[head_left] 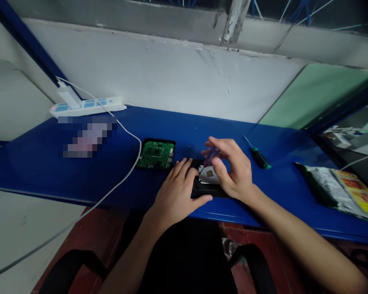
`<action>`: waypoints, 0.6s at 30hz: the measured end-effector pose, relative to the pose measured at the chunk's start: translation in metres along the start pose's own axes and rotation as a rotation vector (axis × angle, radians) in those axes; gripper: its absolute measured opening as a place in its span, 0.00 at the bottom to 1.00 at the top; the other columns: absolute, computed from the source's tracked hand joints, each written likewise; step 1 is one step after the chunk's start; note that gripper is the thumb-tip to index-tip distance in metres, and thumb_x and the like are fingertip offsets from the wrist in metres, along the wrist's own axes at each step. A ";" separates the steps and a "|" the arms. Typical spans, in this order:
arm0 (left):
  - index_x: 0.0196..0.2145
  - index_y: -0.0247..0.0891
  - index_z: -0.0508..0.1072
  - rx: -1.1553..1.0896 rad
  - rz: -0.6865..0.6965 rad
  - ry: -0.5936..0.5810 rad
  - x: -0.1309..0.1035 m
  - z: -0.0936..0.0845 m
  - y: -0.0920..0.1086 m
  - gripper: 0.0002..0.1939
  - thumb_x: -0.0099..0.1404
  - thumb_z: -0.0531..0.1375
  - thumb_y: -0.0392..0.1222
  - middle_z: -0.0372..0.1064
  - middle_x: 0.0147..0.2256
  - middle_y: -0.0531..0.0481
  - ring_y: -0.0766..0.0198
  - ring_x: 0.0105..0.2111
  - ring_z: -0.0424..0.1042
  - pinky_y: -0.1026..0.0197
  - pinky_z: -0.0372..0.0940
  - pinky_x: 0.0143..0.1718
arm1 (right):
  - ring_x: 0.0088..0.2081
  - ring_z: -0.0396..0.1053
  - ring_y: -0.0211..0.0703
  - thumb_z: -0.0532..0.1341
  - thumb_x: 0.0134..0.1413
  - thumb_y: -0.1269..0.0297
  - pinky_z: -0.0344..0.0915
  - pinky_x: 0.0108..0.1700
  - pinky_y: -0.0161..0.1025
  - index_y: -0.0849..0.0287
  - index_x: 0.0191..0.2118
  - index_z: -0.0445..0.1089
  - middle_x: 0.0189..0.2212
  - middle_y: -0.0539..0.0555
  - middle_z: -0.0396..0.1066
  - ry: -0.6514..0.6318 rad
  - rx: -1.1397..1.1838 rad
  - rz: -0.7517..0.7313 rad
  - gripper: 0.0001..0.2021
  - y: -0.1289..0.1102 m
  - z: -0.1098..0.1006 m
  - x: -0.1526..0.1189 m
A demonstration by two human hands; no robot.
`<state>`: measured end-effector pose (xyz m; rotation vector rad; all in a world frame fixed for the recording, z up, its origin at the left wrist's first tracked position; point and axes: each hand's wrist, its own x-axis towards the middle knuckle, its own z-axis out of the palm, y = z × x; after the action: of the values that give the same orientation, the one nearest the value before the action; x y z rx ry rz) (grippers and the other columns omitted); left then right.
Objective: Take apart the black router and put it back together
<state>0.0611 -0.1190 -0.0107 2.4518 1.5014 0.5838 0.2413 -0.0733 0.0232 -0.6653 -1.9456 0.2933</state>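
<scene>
A screwdriver with a translucent purple handle [212, 156] is gripped in my right hand [234, 169], its shaft pointing down and left. Its tip is near the corner of a silver metal plate [213, 180] with a small tan square on it. The plate sits inside a black plastic casing [202, 190] at the table's front edge. My left hand [179, 190] lies over the casing's left side, fingers stretched forward and thumb out along the front. Left of that hand lies a green circuit board [155, 154] in a black shell.
A green-and-black screwdriver [260, 158] lies right of my hands on the blue table [110, 179]. Farther right is a shiny snack packet [345, 190]. A white cable [122, 179] crosses the left side from a power strip [88, 107]. A blurred-out item [90, 138] lies nearby.
</scene>
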 end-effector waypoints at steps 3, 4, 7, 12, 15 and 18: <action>0.49 0.37 0.68 0.003 -0.001 0.005 0.000 0.000 0.000 0.27 0.61 0.67 0.58 0.58 0.65 0.34 0.43 0.68 0.52 0.40 0.53 0.67 | 0.48 0.75 0.45 0.55 0.66 0.71 0.77 0.45 0.48 0.48 0.66 0.58 0.55 0.57 0.70 -0.012 0.003 0.008 0.25 -0.001 0.000 0.000; 0.49 0.37 0.68 0.003 0.000 0.004 -0.001 0.000 0.000 0.27 0.61 0.67 0.58 0.58 0.65 0.34 0.43 0.68 0.52 0.40 0.53 0.67 | 0.47 0.75 0.45 0.54 0.66 0.72 0.77 0.46 0.48 0.48 0.67 0.58 0.55 0.57 0.71 -0.011 0.002 0.011 0.26 -0.001 0.000 0.000; 0.49 0.36 0.68 0.011 -0.002 0.007 -0.002 0.000 0.000 0.27 0.61 0.66 0.58 0.57 0.65 0.34 0.43 0.68 0.52 0.40 0.53 0.67 | 0.45 0.76 0.43 0.53 0.66 0.75 0.76 0.47 0.47 0.48 0.68 0.56 0.54 0.56 0.72 0.012 0.000 0.017 0.28 -0.002 0.000 0.000; 0.50 0.35 0.67 0.024 0.000 -0.004 -0.001 0.001 0.000 0.28 0.62 0.66 0.59 0.58 0.65 0.34 0.44 0.68 0.52 0.42 0.53 0.68 | 0.41 0.74 0.43 0.62 0.62 0.73 0.76 0.42 0.46 0.47 0.64 0.62 0.42 0.54 0.74 0.059 -0.048 -0.044 0.27 0.000 0.001 0.001; 0.50 0.35 0.67 0.026 -0.001 -0.010 0.000 0.001 0.000 0.29 0.62 0.66 0.59 0.59 0.64 0.34 0.43 0.68 0.53 0.41 0.53 0.68 | 0.39 0.72 0.43 0.64 0.60 0.71 0.75 0.40 0.46 0.47 0.61 0.65 0.39 0.53 0.73 0.061 -0.078 -0.070 0.25 0.000 0.000 0.002; 0.50 0.36 0.67 0.023 -0.001 -0.006 0.000 0.001 0.000 0.28 0.61 0.66 0.59 0.59 0.64 0.34 0.43 0.68 0.53 0.40 0.53 0.68 | 0.42 0.74 0.44 0.61 0.63 0.70 0.76 0.43 0.47 0.49 0.64 0.62 0.45 0.56 0.73 0.030 -0.053 -0.038 0.25 -0.001 -0.001 0.002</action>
<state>0.0613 -0.1190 -0.0115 2.4677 1.5154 0.5613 0.2412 -0.0731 0.0256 -0.6629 -1.9406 0.2078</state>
